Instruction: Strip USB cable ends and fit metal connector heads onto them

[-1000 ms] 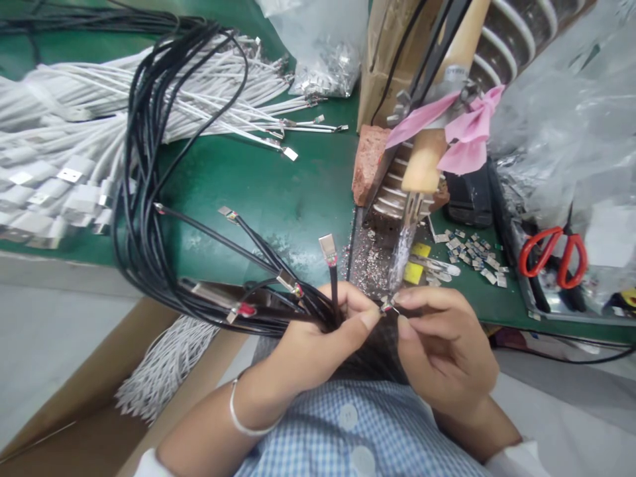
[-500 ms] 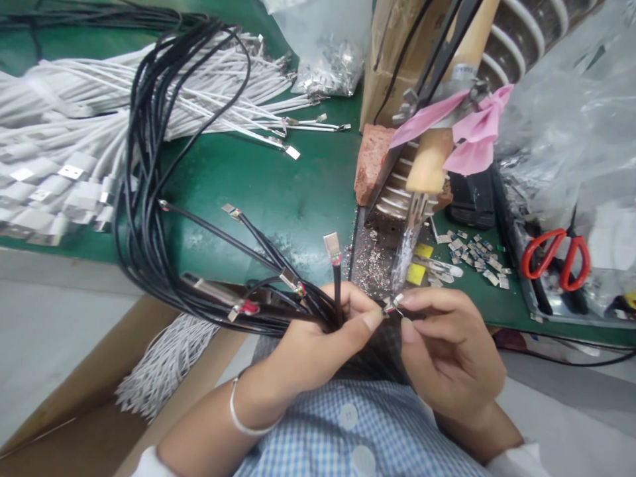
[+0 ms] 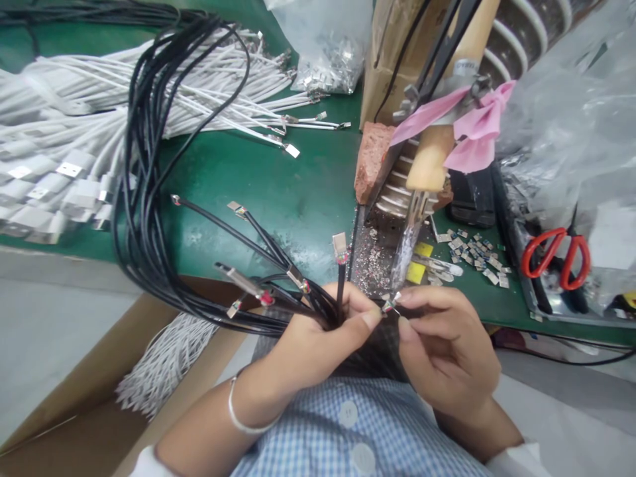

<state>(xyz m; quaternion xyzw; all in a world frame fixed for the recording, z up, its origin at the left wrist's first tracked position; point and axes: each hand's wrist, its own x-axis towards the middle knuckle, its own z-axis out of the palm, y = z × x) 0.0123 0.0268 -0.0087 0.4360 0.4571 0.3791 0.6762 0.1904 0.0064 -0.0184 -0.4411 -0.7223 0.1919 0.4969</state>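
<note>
Black cables (image 3: 149,258) bunch in a worker's left hand (image 3: 322,344), its grip closed on them near the soldering iron (image 3: 431,162), while the right hand (image 3: 450,344) narrowly pinches at a small connector (image 3: 390,303) just under the iron, seemingly aligning it, work calling next for steadiness.

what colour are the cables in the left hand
The cables are black, clearest in the head view.

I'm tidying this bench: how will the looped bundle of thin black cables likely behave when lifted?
The looped bundle of thin black cables would probably flop and sag, as it bends in loose curves. It may tangle, since one strand arcs away from the rest. Its metal-tipped ends seem fragile: thin coloured wires show beside the metal.
</note>
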